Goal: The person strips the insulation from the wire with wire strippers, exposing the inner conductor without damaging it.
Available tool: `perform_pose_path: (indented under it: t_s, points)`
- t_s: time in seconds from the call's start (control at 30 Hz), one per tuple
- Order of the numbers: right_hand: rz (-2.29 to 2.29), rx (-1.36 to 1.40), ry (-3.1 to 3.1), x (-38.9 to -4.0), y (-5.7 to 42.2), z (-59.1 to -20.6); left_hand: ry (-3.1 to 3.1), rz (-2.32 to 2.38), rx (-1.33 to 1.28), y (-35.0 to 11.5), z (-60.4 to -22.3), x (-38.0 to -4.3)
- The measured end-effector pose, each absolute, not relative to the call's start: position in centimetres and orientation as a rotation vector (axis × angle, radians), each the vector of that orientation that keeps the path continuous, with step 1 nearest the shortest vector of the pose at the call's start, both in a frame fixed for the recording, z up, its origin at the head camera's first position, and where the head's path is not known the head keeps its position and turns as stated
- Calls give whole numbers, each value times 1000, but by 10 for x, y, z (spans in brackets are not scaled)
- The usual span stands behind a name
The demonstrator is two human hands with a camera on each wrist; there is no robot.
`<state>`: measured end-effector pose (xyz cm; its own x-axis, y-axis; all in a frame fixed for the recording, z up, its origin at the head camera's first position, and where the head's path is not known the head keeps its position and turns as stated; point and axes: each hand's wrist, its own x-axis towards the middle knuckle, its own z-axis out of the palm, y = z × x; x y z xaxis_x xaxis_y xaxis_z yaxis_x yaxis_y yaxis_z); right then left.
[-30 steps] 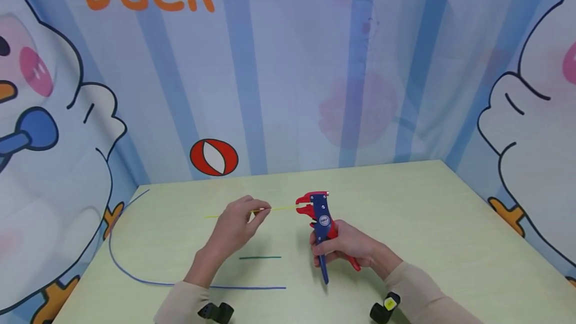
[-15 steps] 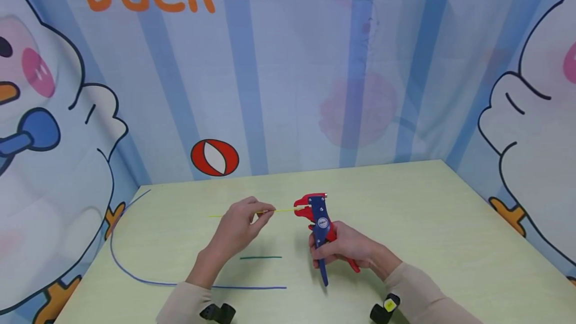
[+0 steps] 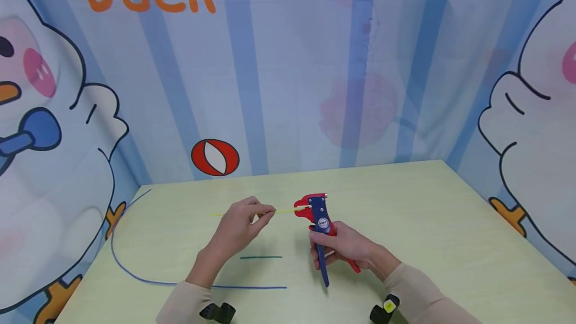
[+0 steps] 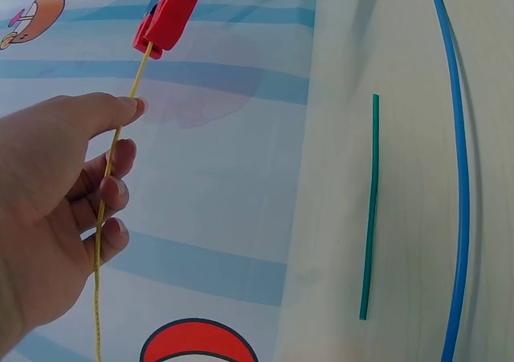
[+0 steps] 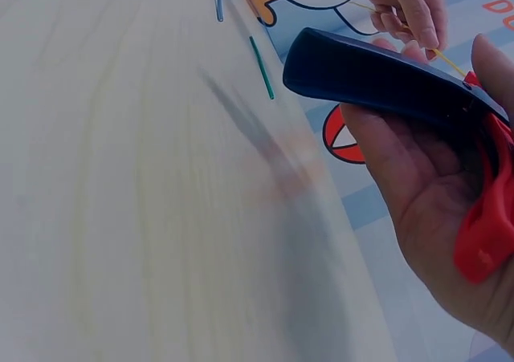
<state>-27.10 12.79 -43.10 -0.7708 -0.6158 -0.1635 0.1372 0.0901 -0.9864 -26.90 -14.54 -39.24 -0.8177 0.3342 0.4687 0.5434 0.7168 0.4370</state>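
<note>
Striped blue cloth (image 3: pixel 292 64) hangs behind a pale desk (image 3: pixel 427 214), on which a short green wire (image 3: pixel 261 257) and a longer, curving blue wire (image 3: pixel 249 288) lie apart. Above them, the left hand (image 3: pixel 243 226) pinches the yellow wire (image 3: pixel 285 211) between thumb and fingers, with one end at the red nose of the stripper (image 3: pixel 320 211). The right hand (image 3: pixel 344 244) grasps the stripper by its handles, nose up and mouth facing the left hand. That pose probably brings the mouth level with the yellow wire, and pinching a little short of the nose likely keeps a thin, bendy strand straight where it enters. The other two wires lie lower down, out of the way of the work.

How deep the yellow tip goes is hidden inside the nose; whether the jaws bite it I cannot tell. The left arm (image 3: pixel 186 299) covers a stretch of the blue wire. The left wrist view cuts off most of the stripper at the top, and in the right wrist view a handle hides some fingers.
</note>
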Motion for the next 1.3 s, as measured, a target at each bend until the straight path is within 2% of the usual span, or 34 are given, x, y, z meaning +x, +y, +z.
perform_pose_path:
  t_s: [0.83, 1.3]
  points:
    - [-1750, -433, 1875, -271, 123, -435, -2568, -818, -696, -147, -388, -267]
    - [-1837, -556, 1544, -265, 125, -436, -2560, -830, -697, -148, -388, -267]
